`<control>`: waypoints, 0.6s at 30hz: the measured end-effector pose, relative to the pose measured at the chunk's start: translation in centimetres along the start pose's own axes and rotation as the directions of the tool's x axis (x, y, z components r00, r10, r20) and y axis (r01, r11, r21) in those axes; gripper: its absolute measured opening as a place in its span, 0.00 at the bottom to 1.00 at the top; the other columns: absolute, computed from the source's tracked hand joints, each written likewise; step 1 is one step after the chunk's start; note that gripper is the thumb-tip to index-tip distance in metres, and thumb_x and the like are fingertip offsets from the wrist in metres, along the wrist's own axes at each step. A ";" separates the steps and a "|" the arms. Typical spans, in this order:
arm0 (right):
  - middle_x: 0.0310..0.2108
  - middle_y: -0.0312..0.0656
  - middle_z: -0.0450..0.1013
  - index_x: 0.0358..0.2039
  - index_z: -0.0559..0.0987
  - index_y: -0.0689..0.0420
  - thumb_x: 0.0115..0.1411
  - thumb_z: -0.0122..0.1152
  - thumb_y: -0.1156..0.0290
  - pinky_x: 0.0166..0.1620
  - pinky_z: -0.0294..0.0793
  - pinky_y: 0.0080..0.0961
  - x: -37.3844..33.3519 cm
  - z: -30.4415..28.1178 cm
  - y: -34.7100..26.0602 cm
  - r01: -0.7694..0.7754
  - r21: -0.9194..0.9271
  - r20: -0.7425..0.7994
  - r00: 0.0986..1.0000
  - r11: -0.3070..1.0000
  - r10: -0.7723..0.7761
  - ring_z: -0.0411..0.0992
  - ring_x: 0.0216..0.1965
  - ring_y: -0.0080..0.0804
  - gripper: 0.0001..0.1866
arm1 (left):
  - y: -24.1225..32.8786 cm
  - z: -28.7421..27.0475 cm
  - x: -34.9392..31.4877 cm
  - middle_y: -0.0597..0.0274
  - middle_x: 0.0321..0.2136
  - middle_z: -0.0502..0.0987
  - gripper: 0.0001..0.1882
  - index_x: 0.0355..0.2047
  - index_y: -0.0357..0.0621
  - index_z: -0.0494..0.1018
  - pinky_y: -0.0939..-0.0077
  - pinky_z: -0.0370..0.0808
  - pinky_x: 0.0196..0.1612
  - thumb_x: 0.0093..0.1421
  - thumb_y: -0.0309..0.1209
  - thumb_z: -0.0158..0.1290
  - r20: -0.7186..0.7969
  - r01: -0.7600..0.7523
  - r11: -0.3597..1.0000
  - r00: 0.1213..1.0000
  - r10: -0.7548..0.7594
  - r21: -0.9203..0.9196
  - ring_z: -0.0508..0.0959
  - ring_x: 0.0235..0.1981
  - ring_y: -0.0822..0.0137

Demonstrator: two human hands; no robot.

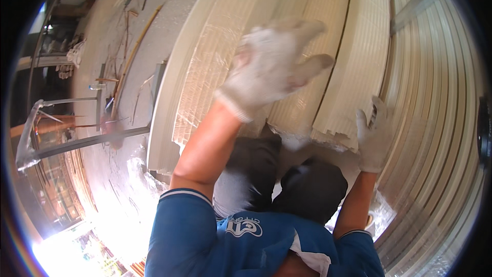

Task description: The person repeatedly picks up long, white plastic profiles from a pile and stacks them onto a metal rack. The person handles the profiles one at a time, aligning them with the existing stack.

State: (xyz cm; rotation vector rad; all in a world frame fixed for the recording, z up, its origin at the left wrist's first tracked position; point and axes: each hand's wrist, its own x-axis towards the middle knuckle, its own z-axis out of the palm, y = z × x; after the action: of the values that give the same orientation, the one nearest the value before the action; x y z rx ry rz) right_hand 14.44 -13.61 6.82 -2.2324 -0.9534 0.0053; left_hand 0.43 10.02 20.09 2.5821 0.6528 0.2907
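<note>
Both my hands wear off-white work gloves with darker, dirty fingertips. My left hand (279,64) is raised over the long cream ribbed panels (318,25), blurred by motion, its fingers apart and nothing in it. Beside the stacked long pale strips (435,97) on the right is my right hand (373,136), thumb and fingers apart. Whether it touches the strips I cannot tell. Clear plastic film (210,66) covers a bundle of panels under and left of my left arm. The panels' near ends lie in front of my knees.
On the left, a metal bar frame (92,141) juts out beside the panel stack. A grey metal upright (417,2) stands against the strips at far right. A long bamboo pole (134,54) lies on the grey floor (97,164). Crumpled plastic film (138,172) lies nearby.
</note>
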 end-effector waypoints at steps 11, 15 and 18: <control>0.53 0.50 0.72 0.59 0.68 0.62 0.57 0.69 0.53 0.59 0.66 0.34 2.4 13.4 -14.8 -0.603 0.492 0.856 0.205 0.627 -0.475 0.69 0.56 0.39 0.37 | -14.1 -3.2 -21.8 0.55 0.28 0.78 0.25 0.44 0.32 0.73 0.65 0.72 0.36 0.68 0.48 0.48 -0.198 0.338 0.885 0.890 -0.411 -0.320 0.78 0.32 0.62; 0.45 0.47 0.75 0.53 0.71 0.63 0.57 0.70 0.57 0.47 0.75 0.30 0.6 15.2 -17.6 -0.511 0.663 0.747 0.491 0.547 -0.448 0.74 0.45 0.34 0.31 | -14.7 -1.8 -22.8 0.70 0.22 0.65 0.28 0.27 0.35 0.68 0.74 0.62 0.28 0.71 0.51 0.42 -0.162 0.505 0.756 0.777 -0.608 -0.417 0.63 0.27 0.77; 0.48 0.45 0.73 0.58 0.66 0.61 0.56 0.71 0.61 0.47 0.77 0.33 0.1 15.6 -18.1 -0.796 0.546 0.805 0.413 0.260 -0.426 0.74 0.47 0.34 0.34 | -13.3 -2.8 -21.6 0.75 0.21 0.60 0.29 0.22 0.39 0.63 0.77 0.57 0.27 0.72 0.51 0.41 -0.135 0.513 0.774 0.795 -0.592 -0.371 0.58 0.27 0.79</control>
State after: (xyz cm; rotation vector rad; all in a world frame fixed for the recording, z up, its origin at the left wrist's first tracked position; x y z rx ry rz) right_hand -1.03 4.59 6.05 -0.8788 -0.6419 1.7204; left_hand -24.42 10.87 14.22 1.9440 1.3122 0.4731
